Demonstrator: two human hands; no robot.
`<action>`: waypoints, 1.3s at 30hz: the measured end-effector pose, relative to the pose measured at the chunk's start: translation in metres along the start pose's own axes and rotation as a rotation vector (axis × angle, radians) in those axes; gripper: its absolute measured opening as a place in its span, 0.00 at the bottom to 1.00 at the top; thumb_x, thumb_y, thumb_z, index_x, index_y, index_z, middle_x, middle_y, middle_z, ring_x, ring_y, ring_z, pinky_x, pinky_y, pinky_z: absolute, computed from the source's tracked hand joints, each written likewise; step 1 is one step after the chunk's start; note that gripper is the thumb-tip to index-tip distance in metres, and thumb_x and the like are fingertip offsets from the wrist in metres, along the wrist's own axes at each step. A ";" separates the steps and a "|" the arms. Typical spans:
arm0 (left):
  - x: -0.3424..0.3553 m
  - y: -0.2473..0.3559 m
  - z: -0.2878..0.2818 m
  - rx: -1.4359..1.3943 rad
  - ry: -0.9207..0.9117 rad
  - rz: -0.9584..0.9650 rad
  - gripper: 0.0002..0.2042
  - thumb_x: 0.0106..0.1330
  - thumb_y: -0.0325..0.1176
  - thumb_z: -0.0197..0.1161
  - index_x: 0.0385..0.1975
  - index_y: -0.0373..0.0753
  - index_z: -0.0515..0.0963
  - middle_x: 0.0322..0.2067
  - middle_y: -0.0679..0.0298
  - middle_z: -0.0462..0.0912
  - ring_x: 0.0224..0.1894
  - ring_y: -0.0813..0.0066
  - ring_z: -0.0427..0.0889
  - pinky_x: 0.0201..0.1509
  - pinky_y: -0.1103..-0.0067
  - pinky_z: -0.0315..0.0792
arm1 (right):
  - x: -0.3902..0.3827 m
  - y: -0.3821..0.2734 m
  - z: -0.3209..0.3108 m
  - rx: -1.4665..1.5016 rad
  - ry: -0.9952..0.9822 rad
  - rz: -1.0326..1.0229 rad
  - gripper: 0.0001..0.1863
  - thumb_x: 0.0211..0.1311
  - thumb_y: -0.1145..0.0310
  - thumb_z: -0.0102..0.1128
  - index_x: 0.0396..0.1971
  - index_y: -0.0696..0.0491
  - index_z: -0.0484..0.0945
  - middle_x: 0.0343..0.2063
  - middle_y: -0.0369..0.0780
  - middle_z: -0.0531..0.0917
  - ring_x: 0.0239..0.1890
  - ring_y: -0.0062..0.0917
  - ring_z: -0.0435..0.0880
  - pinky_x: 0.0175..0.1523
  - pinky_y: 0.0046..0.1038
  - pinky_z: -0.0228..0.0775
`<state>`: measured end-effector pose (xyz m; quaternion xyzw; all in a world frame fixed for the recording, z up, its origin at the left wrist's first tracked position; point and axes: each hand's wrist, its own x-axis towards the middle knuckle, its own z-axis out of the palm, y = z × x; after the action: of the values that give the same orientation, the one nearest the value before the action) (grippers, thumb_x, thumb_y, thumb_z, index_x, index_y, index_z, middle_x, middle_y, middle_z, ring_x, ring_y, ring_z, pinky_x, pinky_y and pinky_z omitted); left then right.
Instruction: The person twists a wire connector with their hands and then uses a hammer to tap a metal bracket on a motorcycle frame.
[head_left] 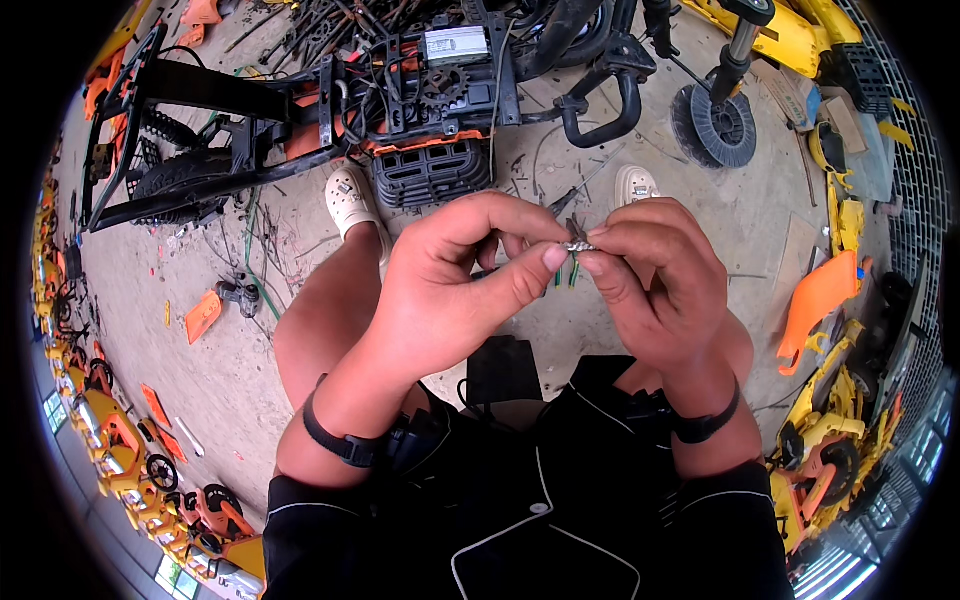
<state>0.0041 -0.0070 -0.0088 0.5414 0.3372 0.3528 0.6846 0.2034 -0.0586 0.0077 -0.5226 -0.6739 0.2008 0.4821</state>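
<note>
Between the fingertips of both hands is a small silvery, ridged metal piece (pixel 578 246), too small to name exactly. My left hand (pixel 460 270) pinches its left end with thumb and forefinger. From the other side, my right hand (pixel 660 270) closes thumb and forefinger on its right end. Just behind the fingertips, partly covered by them, show a dark, narrow tool-like shape (pixel 575 228) and thin green-tipped pieces (pixel 573 272). Whether these touch the metal piece or lie on the floor below, I cannot tell.
Ahead stands a dark vehicle frame (pixel 330 110) with a silver box (pixel 455 45) and a black ribbed footboard (pixel 432 172). A wire spool (pixel 715 125) lies to the right. Orange panels (pixel 820 305) and yellow parts line both sides; loose wires and scraps litter the concrete floor (pixel 690 190).
</note>
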 end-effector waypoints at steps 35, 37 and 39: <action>0.000 0.009 -0.002 -0.065 0.029 -0.173 0.08 0.71 0.25 0.67 0.47 0.34 0.83 0.35 0.66 0.83 0.39 0.82 0.78 0.46 0.81 0.71 | -0.005 0.006 0.004 0.091 0.035 0.084 0.11 0.56 0.80 0.75 0.38 0.56 0.84 0.34 0.39 0.84 0.31 0.24 0.80 0.36 0.24 0.73; 0.000 0.009 -0.002 0.087 0.013 -0.071 0.09 0.69 0.24 0.68 0.47 0.35 0.83 0.35 0.68 0.82 0.38 0.83 0.77 0.46 0.81 0.71 | -0.005 0.006 0.004 0.077 0.029 0.070 0.11 0.56 0.80 0.75 0.38 0.56 0.84 0.34 0.39 0.84 0.32 0.24 0.80 0.35 0.24 0.73; 0.001 0.008 -0.003 0.176 -0.016 0.030 0.10 0.67 0.23 0.69 0.47 0.34 0.83 0.35 0.69 0.82 0.38 0.83 0.76 0.45 0.81 0.70 | -0.004 0.006 0.003 0.053 0.016 0.047 0.12 0.55 0.80 0.75 0.38 0.56 0.84 0.35 0.40 0.85 0.32 0.25 0.81 0.35 0.25 0.73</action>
<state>0.0015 -0.0030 -0.0014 0.6070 0.3535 0.3276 0.6318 0.2038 -0.0592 -0.0001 -0.5269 -0.6520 0.2259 0.4962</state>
